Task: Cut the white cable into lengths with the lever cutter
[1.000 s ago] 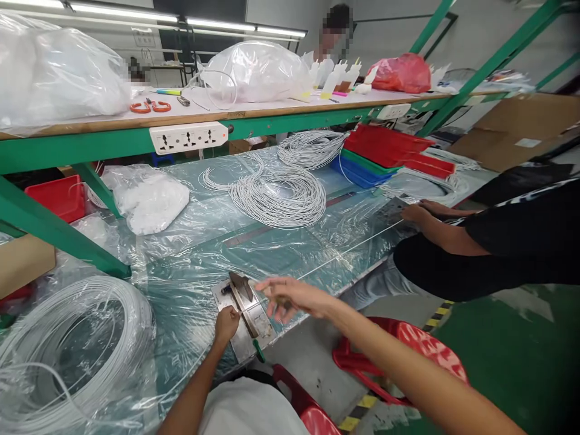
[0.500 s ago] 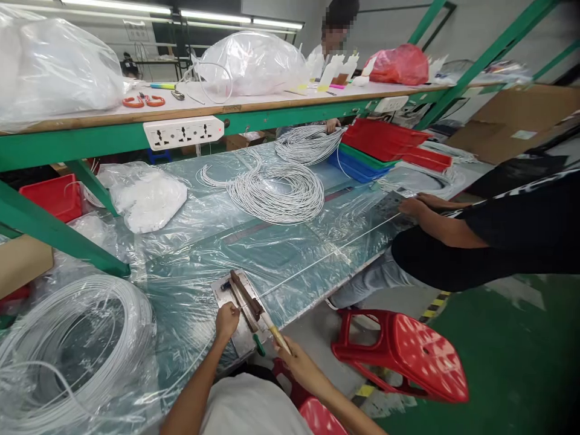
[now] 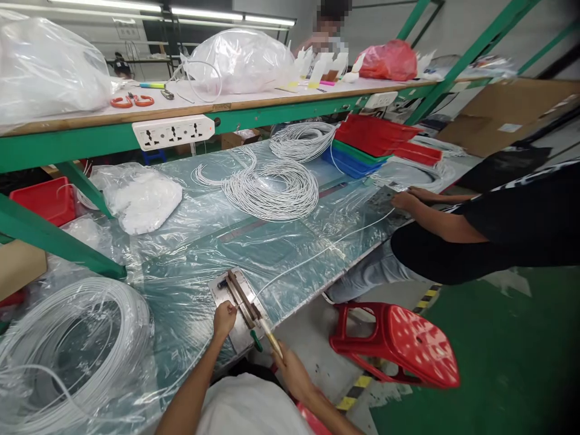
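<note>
A lever cutter (image 3: 239,296) on a metal plate lies near the table's front edge. My left hand (image 3: 224,319) is closed in a pinch at its left side, on a white cable that crosses the cutter. My right hand (image 3: 290,368) is wrapped round the cutter's yellowish handle (image 3: 273,343). Below the blade bar a short green handle (image 3: 256,340) sticks out. From the cutter the white cable (image 3: 312,258) bows across the table to a co-worker's hands (image 3: 408,200) at another metal plate (image 3: 379,202). A large coil of white cable (image 3: 136,320) sits to my left.
Bundles of cut white cable (image 3: 276,193) lie mid-table, beside stacked red, green and blue trays (image 3: 357,163). A plastic bag (image 3: 147,202) rests at left. A green-framed shelf (image 3: 254,112) spans the back. A red stool (image 3: 417,344) stands at right.
The cable between the cutter and the co-worker has gone from straight to slack and curved. The lever handle and my right hand have moved slightly down. My left hand still pinches beside the cutter.
</note>
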Action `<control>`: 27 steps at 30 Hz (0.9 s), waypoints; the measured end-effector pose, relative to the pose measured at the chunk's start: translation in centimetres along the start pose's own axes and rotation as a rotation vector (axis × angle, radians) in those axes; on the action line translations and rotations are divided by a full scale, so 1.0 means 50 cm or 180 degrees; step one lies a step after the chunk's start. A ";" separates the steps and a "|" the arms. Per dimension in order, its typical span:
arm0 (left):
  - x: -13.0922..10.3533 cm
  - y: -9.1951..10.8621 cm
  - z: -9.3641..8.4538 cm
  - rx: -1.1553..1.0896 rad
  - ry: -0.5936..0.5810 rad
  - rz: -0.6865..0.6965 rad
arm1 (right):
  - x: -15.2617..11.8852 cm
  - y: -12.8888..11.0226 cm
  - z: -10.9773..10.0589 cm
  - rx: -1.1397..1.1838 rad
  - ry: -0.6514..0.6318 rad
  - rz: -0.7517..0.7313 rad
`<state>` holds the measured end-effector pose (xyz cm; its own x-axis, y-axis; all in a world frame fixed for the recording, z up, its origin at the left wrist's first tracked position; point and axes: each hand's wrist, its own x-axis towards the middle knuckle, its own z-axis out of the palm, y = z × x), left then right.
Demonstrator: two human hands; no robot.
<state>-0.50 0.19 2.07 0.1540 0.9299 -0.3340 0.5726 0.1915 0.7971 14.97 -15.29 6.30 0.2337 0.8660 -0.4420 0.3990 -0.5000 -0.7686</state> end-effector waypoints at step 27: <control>-0.216 0.283 -0.237 -0.2713 -0.0524 0.0314 | 0.413 -0.622 -0.060 0.1733 -0.1260 -0.0197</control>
<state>-3.60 -3.41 22.93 0.3230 0.9101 -0.2597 -0.2366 0.3434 0.9089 10.05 18.11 22.47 -0.1592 0.8807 -0.4461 -0.1266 -0.4664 -0.8755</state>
